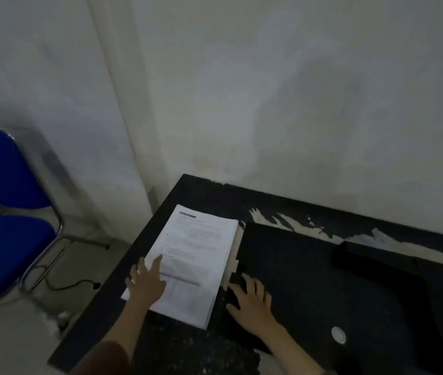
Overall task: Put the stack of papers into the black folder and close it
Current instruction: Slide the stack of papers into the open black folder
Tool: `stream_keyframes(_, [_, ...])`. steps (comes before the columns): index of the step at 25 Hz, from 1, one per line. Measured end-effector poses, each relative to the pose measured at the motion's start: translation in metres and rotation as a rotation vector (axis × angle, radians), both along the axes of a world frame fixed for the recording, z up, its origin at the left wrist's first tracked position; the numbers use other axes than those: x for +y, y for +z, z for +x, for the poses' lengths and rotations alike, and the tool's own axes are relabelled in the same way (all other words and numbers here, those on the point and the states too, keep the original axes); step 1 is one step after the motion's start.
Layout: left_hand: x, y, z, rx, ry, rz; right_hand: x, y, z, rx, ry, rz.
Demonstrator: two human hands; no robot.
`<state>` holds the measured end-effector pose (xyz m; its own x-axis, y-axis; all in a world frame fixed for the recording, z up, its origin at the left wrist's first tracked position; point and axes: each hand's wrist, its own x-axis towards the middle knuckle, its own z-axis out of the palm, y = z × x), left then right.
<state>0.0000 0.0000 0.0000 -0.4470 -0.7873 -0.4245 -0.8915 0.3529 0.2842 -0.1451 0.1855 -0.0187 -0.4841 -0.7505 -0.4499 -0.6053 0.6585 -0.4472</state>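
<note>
My left hand (146, 284) lay flat on the stack of papers (192, 262), fingers spread and open, pressing on the lower left part of the top sheet without gripping anything. The stack sat near the left edge of the black table (209, 193), its far corner pointing toward the table's back left corner, and the top sheet carried printed text too blurred for me to read.

My right hand (253, 300) rested palm down on the black folder (323, 282), fingers loosely spread and open, at the folder's left edge just beside the papers. It held nothing that I could make out. The folder lay closed and flat to the right of the stack, touching or nearly touching it, and it reached toward the table's right side. A round metal ring (338, 334) showed on its cover near the front edge. A dark raised part (372, 257) lay on the folder's far right corner; I could not tell what it was.

The tabletop's surface was worn to pale patches along the back edge by the wall (269, 90). A blue chair (6, 217) stood on the floor off the table's left side, with a black cable (71, 286) lying beneath it.
</note>
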Motion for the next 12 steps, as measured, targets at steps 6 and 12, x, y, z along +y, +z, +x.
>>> stream_keyframes(6, [0.0,-0.003,0.006,-0.079,-0.015,0.086,-0.023,-0.002,0.037,-0.104,-0.135,-0.063])
stream_keyframes(12, [-0.001,-0.006,0.005,-0.046,-0.002,0.066,-0.041,0.008,0.045,-0.444,-0.456,-0.309])
